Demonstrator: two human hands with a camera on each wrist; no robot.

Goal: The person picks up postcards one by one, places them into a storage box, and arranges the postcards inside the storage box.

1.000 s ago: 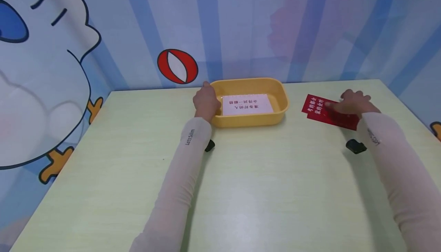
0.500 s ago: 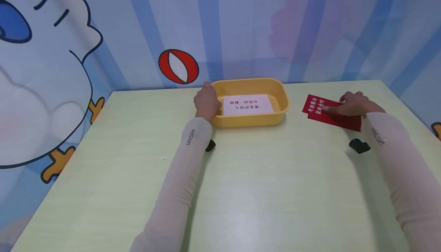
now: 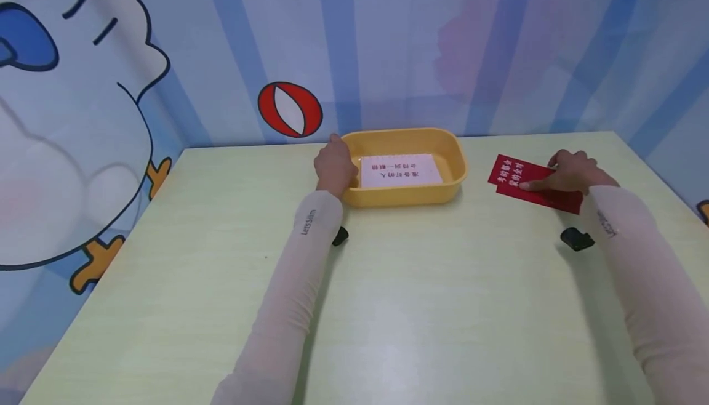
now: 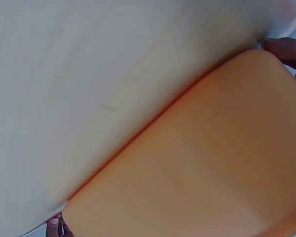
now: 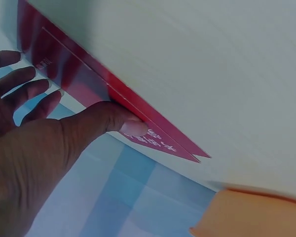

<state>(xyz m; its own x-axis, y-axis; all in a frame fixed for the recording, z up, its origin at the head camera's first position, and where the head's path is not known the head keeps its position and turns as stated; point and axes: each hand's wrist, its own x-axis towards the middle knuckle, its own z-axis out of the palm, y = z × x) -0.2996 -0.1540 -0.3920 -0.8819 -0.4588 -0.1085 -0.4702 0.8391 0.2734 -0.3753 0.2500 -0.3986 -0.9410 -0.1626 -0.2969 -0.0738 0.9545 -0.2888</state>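
In the head view my left hand [image 3: 335, 166] grips the left end of a yellow plastic basin [image 3: 407, 196] at the back of the table. Inside the basin lies a white card [image 3: 401, 171] with printed characters. The basin's smooth outer wall [image 4: 187, 158] fills much of the left wrist view. To the right, two overlapping red paper cards [image 3: 506, 177] with white characters lie flat. My right hand [image 3: 573, 174] is over them, its thumb [image 5: 133, 127] pressing on the upper surface. The other fingers [image 5: 24, 91] are spread near the cards' far edge.
A wall sheet [image 3: 399, 54] with blue stripes and cartoon figures rises right behind the table [image 3: 421, 306]. Black wrist devices show under both sleeves, one [image 3: 577, 239] below the right wrist. The basin's corner [image 5: 251, 212] enters the right wrist view.
My right thumb has shifted slightly over the red cards, and more of their right end shows. My left hand stays on the basin. The whole head view has drifted a little.
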